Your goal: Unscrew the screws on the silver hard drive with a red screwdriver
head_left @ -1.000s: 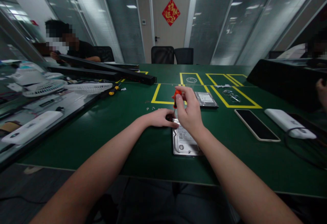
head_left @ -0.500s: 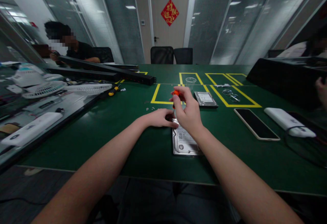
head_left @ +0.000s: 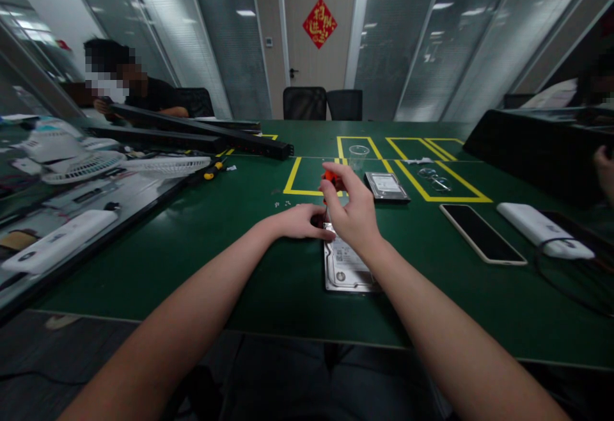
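Observation:
A silver hard drive [head_left: 349, 270] lies flat on the green table in front of me, its upper part covered by my hands. My left hand [head_left: 301, 221] grips the drive's far left corner, thumb on top and the other fingers partly hidden. Wrapped around the orange handle of an upright screwdriver [head_left: 329, 179] is my right hand [head_left: 354, 206]. The screwdriver's shaft points down at the far left part of the drive; its tip is hidden behind my fingers. Several tiny screws [head_left: 287, 203] are scattered just beyond my left hand.
Beyond my right hand sit a second hard drive [head_left: 386, 185] and a clear plastic cup [head_left: 358, 156]. A phone [head_left: 482, 233] and a white power strip [head_left: 544, 229] lie to the right. Fan parts [head_left: 91, 165] and a yellow-black screwdriver [head_left: 213, 170] are left. A person [head_left: 158, 93] sits far left.
My right hand has turned slightly around the screwdriver handle, with its fingers shifted a little. My left hand and the hard drive stay in place.

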`<state>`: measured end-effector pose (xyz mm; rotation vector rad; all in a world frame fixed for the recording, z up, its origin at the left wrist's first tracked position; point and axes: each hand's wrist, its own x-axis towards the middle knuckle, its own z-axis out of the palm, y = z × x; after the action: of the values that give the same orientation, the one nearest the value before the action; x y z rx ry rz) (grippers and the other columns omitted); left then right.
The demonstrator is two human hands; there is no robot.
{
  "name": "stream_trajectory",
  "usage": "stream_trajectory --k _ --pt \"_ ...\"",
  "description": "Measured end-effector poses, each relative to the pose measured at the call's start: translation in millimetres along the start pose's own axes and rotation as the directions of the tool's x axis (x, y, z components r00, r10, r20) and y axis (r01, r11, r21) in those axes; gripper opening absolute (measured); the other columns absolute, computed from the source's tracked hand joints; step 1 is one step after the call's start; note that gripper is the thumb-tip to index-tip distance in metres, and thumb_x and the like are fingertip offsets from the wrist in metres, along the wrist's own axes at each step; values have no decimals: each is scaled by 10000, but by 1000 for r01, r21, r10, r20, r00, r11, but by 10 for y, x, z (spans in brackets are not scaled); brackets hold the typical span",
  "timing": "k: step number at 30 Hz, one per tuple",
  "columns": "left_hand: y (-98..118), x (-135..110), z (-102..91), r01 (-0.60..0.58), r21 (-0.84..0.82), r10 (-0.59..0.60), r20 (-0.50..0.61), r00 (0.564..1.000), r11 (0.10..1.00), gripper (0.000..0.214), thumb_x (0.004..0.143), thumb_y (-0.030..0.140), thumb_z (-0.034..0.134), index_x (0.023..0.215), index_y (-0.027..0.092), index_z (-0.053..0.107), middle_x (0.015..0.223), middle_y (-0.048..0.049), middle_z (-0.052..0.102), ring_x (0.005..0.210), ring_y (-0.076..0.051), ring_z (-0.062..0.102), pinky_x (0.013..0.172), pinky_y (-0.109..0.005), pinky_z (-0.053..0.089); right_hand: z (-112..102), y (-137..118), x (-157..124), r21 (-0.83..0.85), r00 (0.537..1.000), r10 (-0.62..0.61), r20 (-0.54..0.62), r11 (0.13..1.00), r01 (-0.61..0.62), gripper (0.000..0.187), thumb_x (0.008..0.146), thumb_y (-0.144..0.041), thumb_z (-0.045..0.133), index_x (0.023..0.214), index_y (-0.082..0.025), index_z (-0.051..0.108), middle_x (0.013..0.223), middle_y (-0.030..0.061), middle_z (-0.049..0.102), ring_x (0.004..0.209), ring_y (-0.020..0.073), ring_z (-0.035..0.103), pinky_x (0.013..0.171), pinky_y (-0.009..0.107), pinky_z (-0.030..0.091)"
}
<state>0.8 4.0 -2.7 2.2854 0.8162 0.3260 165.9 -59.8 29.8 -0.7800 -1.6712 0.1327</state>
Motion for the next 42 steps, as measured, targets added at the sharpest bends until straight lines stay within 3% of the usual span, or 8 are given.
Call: stream_trajectory --k 13,24,42 --pt "-31 20 6 1 62 -1 -3 1000 998 572 770 667 788 1052 177 700 1027 -83 759 905 -264 688 819 -358 507 15 96 -16 106 1000 6 10 994 -7 365 1096 -282 392 1374 -305 627 1225 75 700 1086 228 689 997 473 589" --pt "-20 19 6 18 57 -18 -5 1000 998 564 762 665 800 1031 180 700 1018 -82 757 876 -254 681 781 -351 496 -7 43 1 -9 999 -40 -15 999 40 330 1080 -208 409 1335 -263 610 1180 87 683 1102 225 670 987 458 577" --pt "-24 19 2 10 34 -10 2 1000 999 557 776 629 796 1085 173 719 1086 -91 771 959 -274 699 842 -374 514 17 51 4 -37 998 -35 -48 999 33 284 1077 -248 433 1301 -250 607 1189 96 683 1108 233 676 985 462 576"
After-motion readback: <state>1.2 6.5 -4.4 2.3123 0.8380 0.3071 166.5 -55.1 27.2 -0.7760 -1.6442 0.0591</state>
